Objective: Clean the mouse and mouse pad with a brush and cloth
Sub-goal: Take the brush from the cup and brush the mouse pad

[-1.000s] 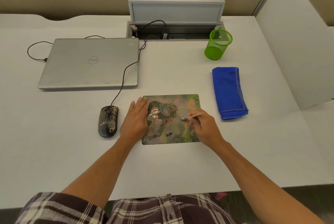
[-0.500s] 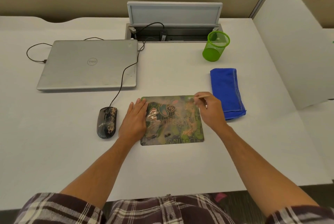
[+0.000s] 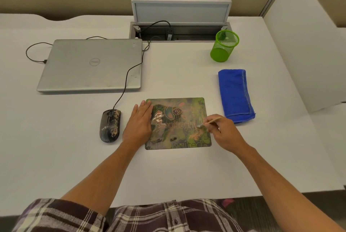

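Observation:
A green patterned mouse pad (image 3: 179,119) lies flat on the white desk. My left hand (image 3: 139,123) rests flat on the pad's left edge, fingers straight. My right hand (image 3: 222,132) pinches a thin wooden-handled brush (image 3: 211,121), whose bristle tip touches the pad near its right side. A dark, speckled wired mouse (image 3: 110,125) sits on the desk left of my left hand. A folded blue cloth (image 3: 235,95) lies to the right of the pad, untouched.
A shut silver laptop (image 3: 91,65) lies at the back left, with the mouse cable running past it to an open cable box (image 3: 179,31). A green mesh cup (image 3: 223,46) stands behind the cloth. A white divider panel (image 3: 303,41) rises on the right.
My right hand has brought the brush from the pad's far right corner back toward me, to the pad's right middle. My left hand has stayed on the pad's left edge.

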Demonstrator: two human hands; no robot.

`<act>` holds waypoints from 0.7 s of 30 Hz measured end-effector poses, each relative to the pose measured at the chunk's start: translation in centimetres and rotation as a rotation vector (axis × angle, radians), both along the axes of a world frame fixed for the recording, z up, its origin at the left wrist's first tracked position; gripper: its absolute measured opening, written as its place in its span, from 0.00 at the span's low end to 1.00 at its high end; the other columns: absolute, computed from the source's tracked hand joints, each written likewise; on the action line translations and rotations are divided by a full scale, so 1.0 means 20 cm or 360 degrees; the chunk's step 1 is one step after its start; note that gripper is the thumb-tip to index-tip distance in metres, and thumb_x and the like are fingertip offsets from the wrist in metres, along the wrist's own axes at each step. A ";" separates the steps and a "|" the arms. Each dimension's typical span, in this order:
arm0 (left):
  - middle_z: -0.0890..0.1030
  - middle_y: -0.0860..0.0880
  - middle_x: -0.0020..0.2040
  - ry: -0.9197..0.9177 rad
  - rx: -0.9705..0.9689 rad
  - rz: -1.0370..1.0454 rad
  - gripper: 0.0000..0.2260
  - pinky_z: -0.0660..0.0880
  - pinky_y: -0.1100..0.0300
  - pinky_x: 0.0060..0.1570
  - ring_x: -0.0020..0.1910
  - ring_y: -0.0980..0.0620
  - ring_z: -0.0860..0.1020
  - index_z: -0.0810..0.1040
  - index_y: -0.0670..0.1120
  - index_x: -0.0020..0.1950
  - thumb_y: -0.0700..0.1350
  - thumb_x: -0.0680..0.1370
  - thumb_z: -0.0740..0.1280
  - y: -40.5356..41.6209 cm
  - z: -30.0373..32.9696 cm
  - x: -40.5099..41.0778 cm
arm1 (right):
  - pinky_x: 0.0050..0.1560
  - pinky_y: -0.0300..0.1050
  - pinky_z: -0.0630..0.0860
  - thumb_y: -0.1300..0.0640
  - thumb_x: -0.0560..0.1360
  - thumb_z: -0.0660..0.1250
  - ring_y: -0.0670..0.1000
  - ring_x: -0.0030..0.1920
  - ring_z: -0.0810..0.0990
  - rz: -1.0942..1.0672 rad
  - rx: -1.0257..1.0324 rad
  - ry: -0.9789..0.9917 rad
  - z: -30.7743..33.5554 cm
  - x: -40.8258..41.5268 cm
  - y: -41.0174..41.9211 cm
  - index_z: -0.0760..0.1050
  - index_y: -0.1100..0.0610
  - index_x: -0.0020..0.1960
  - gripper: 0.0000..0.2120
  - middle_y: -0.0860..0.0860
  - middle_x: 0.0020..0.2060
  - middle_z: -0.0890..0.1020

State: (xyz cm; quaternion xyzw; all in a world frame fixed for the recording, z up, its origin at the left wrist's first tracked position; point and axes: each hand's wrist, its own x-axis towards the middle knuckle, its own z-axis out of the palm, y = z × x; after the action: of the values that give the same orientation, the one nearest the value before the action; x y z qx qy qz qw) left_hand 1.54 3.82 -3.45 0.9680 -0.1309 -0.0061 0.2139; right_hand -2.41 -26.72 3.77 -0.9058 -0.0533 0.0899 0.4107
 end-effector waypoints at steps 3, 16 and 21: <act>0.62 0.45 0.77 -0.0004 -0.0010 0.0001 0.27 0.38 0.61 0.75 0.77 0.50 0.54 0.62 0.40 0.76 0.49 0.80 0.44 0.00 0.01 0.00 | 0.41 0.32 0.74 0.59 0.79 0.64 0.43 0.38 0.78 -0.0044 0.0026 -0.0045 0.04 0.06 -0.01 0.77 0.55 0.49 0.03 0.49 0.39 0.80; 0.63 0.45 0.77 -0.0011 -0.0034 0.0017 0.24 0.39 0.61 0.75 0.77 0.51 0.54 0.63 0.41 0.76 0.47 0.81 0.47 0.00 0.01 0.00 | 0.41 0.25 0.66 0.62 0.79 0.64 0.40 0.40 0.74 -0.0100 0.0006 -0.0232 0.02 0.15 0.14 0.78 0.62 0.48 0.05 0.50 0.42 0.78; 0.63 0.45 0.76 -0.0034 -0.0039 0.0025 0.23 0.42 0.57 0.76 0.77 0.49 0.55 0.63 0.41 0.76 0.46 0.81 0.48 -0.01 0.02 -0.01 | 0.43 0.26 0.68 0.62 0.79 0.65 0.38 0.43 0.76 0.0063 -0.0017 -0.0105 0.00 -0.04 0.07 0.79 0.60 0.49 0.04 0.47 0.42 0.79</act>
State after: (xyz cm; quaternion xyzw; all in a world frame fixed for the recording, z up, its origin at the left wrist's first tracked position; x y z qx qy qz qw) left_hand 1.37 3.70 -3.11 0.9664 -0.1255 0.0074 0.2243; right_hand -3.18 -25.41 3.73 -0.9091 -0.0842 0.0685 0.4021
